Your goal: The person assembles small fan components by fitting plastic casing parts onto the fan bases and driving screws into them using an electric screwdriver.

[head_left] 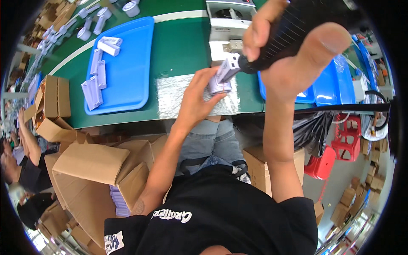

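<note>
My left hand [196, 98] is closed round a lavender cylindrical part with an upright box-shaped piece [219, 86]. It holds this assembly on a silvery foil-like sheet [170, 97] at the table's near edge. Above and to the right, my right hand [293, 70] grips a black electric screwdriver [282, 38], its thumb sticking out to the side. The screwdriver's nose meets the top end of the box-shaped piece, or hangs just over it; I cannot tell which. Its bit is hidden.
A blue tray [127, 78] with several lavender box-shaped pieces lies left on the green table [176, 46]. Behind my hands stands a white-and-grey machine [223, 32]. More blue trays [333, 87] sit right. Open cartons [91, 163] flank my legs; red stools [321, 163] stand right.
</note>
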`<control>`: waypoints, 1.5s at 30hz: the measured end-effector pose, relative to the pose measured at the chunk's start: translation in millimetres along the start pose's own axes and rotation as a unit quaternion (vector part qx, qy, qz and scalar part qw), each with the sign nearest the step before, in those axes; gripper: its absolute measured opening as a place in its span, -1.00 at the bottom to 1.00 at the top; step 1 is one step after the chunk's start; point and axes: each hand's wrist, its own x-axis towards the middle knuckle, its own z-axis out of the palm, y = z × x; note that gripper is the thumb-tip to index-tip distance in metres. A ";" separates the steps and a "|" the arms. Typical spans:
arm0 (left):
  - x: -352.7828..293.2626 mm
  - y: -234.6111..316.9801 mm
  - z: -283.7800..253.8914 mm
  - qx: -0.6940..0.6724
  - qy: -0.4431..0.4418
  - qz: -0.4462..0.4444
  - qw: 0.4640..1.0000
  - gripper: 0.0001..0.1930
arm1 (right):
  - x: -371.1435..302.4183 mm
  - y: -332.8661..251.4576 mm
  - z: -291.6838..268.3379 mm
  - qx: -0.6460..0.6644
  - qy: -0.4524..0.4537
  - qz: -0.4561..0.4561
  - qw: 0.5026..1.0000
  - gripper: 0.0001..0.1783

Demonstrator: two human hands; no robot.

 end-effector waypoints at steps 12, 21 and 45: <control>-7.5 -4.4 2.3 -0.036 0.008 -0.014 0.999 -0.34 | 40.1 -63.2 16.9 0.033 0.109 -0.004 0.994 -0.26; -2.9 -9.4 1.9 -0.029 -0.013 -0.034 0.999 -0.29 | 39.9 -49.2 -12.3 -0.469 -0.003 -0.029 0.883 -0.51; -3.8 -3.4 2.0 0.008 0.011 -0.031 0.999 -0.28 | 3.1 -58.3 54.7 -0.495 0.068 0.079 0.863 -0.01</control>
